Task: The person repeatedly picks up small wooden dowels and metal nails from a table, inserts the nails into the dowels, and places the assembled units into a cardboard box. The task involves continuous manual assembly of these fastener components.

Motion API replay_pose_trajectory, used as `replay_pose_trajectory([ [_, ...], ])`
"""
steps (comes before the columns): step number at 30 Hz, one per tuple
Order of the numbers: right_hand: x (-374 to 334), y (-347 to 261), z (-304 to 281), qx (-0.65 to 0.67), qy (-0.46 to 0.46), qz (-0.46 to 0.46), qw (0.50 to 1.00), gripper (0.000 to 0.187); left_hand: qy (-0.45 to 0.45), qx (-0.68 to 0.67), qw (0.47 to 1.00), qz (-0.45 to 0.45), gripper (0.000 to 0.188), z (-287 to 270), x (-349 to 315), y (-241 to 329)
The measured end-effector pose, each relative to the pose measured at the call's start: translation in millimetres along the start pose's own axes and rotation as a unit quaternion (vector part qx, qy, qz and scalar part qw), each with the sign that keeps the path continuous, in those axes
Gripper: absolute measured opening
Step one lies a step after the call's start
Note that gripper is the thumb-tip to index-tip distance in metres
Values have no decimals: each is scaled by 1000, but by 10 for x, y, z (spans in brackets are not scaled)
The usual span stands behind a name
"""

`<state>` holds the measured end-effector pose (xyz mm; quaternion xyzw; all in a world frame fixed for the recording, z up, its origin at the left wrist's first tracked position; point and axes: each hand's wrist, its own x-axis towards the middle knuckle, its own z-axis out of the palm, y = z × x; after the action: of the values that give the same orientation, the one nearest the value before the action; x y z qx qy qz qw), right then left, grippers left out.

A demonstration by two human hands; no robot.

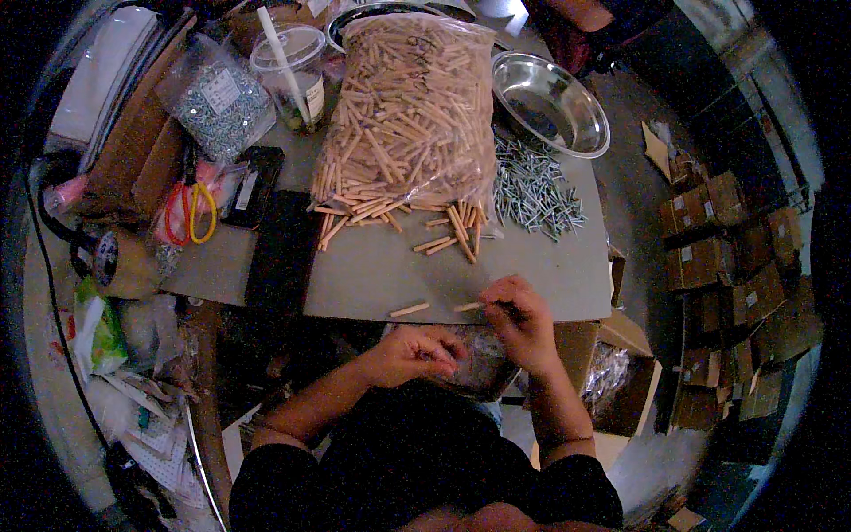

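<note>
The right hand [521, 321] pinches one dowel [467, 307], while the left hand [409, 355], its grip impossible to tell, could nudge the loose dowel [409, 309] off the table's [541, 275] near edge.

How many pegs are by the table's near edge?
2: one peg lies alone on the table; another peg, to its right, is at the right hand. Others may be hidden.

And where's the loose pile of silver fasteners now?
In the head view, the fastener pile lies on the table, right of the peg bag, in front of the metal bowl.
</note>
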<state>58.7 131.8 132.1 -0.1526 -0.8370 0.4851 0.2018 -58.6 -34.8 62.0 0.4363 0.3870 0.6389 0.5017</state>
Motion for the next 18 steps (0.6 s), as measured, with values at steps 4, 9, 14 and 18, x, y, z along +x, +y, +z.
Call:
replay_pose_trajectory([
  [4, -188, -78, -91, 124, -5, 100, 987, 15, 3, 31, 986, -161, 21, 60, 18, 86],
  [9, -206, -240, -222, -26, -157, 26, 987, 16, 10, 121, 986, -114, 32, 219, 148, 16],
  [14, -143, -119, -190, -68, -245, -53, 966, 18, -1, 197, 980, -28, 33, 351, 194, -160],
  [18, 368, 159, -317, -250, -50, 37, 966, 17, -62, 169, 981, -77, 28, 341, 161, -182],
])
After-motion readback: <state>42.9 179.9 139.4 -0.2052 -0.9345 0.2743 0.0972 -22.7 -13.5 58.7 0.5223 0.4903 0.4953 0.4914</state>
